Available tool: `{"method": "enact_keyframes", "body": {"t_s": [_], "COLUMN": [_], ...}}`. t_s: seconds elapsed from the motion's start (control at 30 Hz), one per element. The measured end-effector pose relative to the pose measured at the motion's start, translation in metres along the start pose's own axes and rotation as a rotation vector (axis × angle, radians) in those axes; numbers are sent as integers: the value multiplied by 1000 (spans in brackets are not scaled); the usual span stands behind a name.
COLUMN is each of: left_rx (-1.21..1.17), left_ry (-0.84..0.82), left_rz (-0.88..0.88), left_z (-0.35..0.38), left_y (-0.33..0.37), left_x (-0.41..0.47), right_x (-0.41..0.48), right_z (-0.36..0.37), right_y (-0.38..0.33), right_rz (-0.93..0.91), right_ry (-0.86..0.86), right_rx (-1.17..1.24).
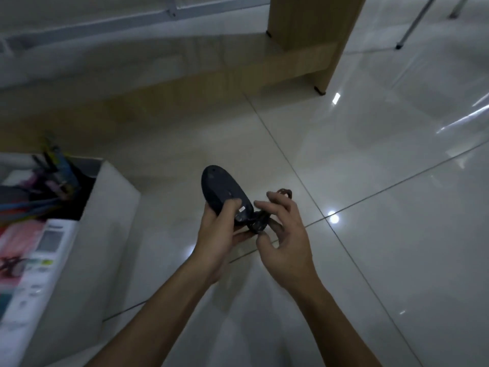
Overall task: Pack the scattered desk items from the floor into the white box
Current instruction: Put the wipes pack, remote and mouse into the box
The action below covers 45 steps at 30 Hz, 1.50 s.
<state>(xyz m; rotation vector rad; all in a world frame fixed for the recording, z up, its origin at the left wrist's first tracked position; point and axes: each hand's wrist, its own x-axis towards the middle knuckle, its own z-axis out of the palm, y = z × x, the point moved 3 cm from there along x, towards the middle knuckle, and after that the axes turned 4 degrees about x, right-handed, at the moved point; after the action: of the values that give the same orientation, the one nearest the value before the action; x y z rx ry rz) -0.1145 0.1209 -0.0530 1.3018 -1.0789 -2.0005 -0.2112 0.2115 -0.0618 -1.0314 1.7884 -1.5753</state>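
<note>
Gripping black mouse underside-up, left hand; label unreadable; right hand on cord.

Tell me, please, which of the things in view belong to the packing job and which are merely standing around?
Part of the job:
- dark mouse, gripped in the left hand
- its bundled cable, being handled by the right hand
- white box, already holding pens and other items

Just there:
- wooden desk panel
- metal chair legs

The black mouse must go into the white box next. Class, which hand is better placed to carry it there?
Probably the left hand: it grips the black mouse and is nearer the white box; the right hand handles the cable.
</note>
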Motion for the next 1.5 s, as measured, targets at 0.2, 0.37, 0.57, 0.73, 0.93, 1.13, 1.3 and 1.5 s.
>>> {"method": "enact_keyframes", "body": {"t_s": [0.2, 0.37, 0.57, 0.73, 0.93, 1.13, 1.3, 1.5], "left_rx": [124, 475, 357, 470, 999, 1128, 1319, 1453], "left_ry": [78, 233, 267, 356, 610, 616, 718, 854], "left_rz": [185, 408, 315, 276, 317, 326, 271, 187], "left_z": [-32, -81, -148, -220, -248, -243, -248, -249], "left_y": [39, 77, 108, 117, 73, 53, 45, 39], "left_x": [-36, -75, -130, -166, -163, -159, -162, -156], "right_x": [-4, -17, -37, -57, -42, -52, -56, -63], "right_z": [41, 100, 168, 213, 225, 229, 229, 233], "right_y": [-37, -74, -112, -132, -120, -107, -102, -99], "right_rz": [83, -91, -311, -234, -287, -298, -276, -265], "right_ry": [224, 23, -388, -667, -592, -628, -673, -738], "right_rx": [436, 323, 331, 462, 230, 18, -113, -269]}}
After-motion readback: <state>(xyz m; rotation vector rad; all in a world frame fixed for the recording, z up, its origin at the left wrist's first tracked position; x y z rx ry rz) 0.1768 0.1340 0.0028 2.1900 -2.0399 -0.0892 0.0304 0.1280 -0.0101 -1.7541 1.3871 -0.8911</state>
